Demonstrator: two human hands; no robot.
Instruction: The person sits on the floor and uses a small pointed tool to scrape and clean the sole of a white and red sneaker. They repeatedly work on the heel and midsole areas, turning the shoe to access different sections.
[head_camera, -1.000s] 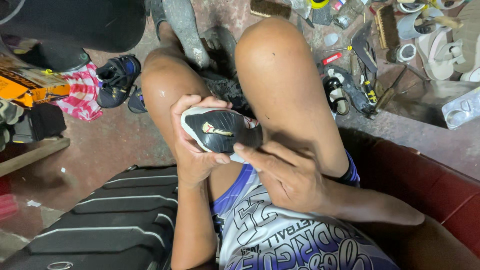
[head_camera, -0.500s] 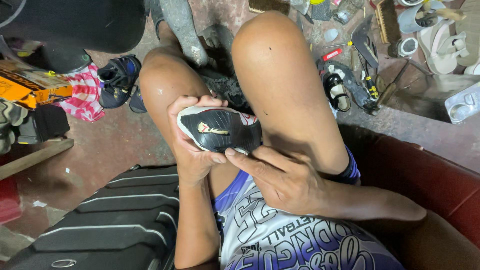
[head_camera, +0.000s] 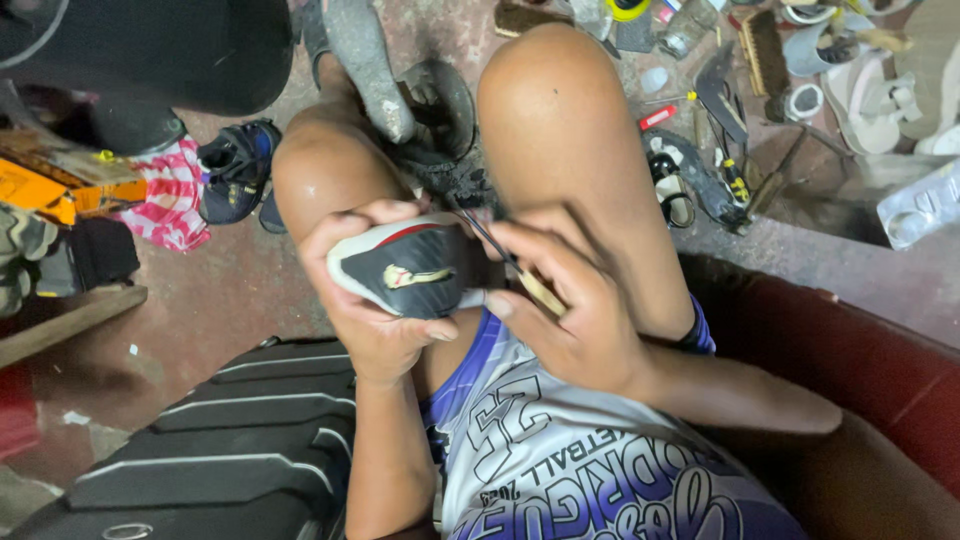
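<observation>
The left hand (head_camera: 375, 300) cupped a shoe (head_camera: 410, 268) between the knees, fingers curled over its far edge and thumb pressed on the near side. The shoe was rounded and smooth, black with a white rim, a red stripe and a small pale emblem. The right hand (head_camera: 570, 310) pinched a thin awl (head_camera: 505, 262), its pale wooden handle between thumb and fingers, its dark slender shaft touching the shoe's right edge. Below lay a shiny purple-and-white jersey (head_camera: 590, 460). A black ribbed tyre (head_camera: 230, 440) lay to the left on the reddish floor (head_camera: 200, 300). Worn soles and sandals (head_camera: 880, 90) cluttered the ground beyond the knees.
</observation>
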